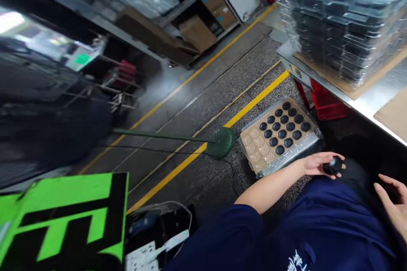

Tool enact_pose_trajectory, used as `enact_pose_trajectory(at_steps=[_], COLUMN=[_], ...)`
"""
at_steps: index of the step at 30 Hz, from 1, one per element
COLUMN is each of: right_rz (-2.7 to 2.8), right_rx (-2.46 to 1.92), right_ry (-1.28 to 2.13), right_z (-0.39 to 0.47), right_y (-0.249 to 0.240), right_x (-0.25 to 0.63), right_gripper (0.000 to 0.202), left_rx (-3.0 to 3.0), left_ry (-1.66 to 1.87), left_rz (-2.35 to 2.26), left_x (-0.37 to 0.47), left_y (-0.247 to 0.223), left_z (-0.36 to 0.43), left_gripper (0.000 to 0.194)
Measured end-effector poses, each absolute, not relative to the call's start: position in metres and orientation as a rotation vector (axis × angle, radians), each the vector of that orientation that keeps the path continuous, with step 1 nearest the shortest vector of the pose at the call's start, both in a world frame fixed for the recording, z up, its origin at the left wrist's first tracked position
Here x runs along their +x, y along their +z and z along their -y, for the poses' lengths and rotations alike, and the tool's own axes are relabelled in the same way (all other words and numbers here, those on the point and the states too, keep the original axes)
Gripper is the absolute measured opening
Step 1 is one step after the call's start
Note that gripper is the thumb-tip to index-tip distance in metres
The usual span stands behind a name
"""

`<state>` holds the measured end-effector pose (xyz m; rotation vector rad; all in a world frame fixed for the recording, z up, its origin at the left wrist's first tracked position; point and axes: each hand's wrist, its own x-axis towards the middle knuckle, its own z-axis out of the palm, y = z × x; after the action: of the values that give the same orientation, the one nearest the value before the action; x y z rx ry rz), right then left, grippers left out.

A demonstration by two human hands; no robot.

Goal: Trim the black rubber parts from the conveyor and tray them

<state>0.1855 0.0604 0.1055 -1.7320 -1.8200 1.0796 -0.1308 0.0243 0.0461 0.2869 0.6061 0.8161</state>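
Black discs [282,134]: sixteen in tray [251,148], one gripped by left hand [318,164], right hand [394,206] spread.

We hold one black, rounded piece [333,165] in left hand [319,164], fingers partly covering it; surface dark, slightly shiny. We have it near navy clothing [330,207], exact tilt unclear.

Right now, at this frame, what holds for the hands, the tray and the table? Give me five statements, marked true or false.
1. The left hand holds a black round piece. True.
2. The right hand grips a piece too. False: it is open, with no piece showing in it.
3. Every pocket of the tray is filled. False: several are empty.
4. A wrapped stack stands on the table. True.
5. A red crate sits on the tabletop. False: it is below.
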Motion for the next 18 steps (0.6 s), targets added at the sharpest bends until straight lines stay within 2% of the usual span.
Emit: enact_pose_trajectory(at_steps=[3,5,9,13,18], right_rz=[1.870,1.920,1.960,1.979,1.968], right_rx=[-1.937,-2.039,-2.174,-2.240,-2.283], right_ry=[1.147,1.228,1.280,1.226,1.209], right_z=[-0.070,-0.072,-0.070,-0.072,-0.072], right_y=[0.057,0.028,-0.003,-0.003,0.003], right_x=[0.194,0.202,0.214,0.215,0.213], right_gripper=[0.070,0.074,0.075,0.075,0.082], left_rx=[0.318,0.282,0.201,0.259,0.414], left_ry=[0.946,0.993,0.890,0.618,0.382], left_rz=[-1.377,-1.720,-2.305,-2.621,-2.697], left_x=[-0.223,-0.290,-0.406,-0.469,-0.489], left_y=[0.037,0.032,0.013,-0.020,-0.052], left_z=[0.016,0.040,0.075,0.092,0.099], left_gripper=[0.066,0.056,0.063,0.062,0.063])
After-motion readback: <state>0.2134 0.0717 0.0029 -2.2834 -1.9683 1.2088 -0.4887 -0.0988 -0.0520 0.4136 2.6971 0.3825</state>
